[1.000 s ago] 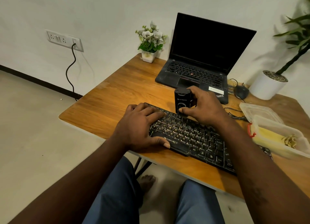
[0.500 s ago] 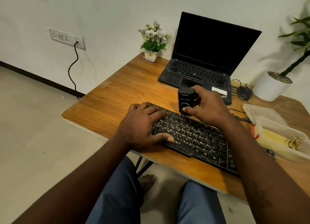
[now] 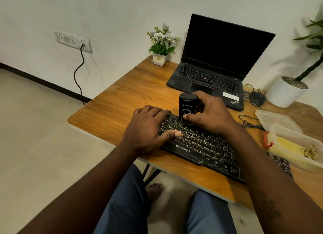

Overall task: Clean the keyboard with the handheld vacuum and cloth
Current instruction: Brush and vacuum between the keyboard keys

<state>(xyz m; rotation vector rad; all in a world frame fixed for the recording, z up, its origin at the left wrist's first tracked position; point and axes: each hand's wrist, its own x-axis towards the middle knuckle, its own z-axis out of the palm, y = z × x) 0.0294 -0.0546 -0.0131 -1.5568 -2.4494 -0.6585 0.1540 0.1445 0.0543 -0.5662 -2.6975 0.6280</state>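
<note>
Black boxy vacuum [image 3: 186, 107] upright on ridged keyboard [image 3: 201, 142].

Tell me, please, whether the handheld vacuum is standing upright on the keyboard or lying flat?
Upright. The handheld vacuum stands on end on the keyboard, top up, with the right hand gripping its side.

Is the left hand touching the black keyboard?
Touching. The head view shows the left hand lying flat on the keyboard's left end, thumb pressed on keys.
</note>
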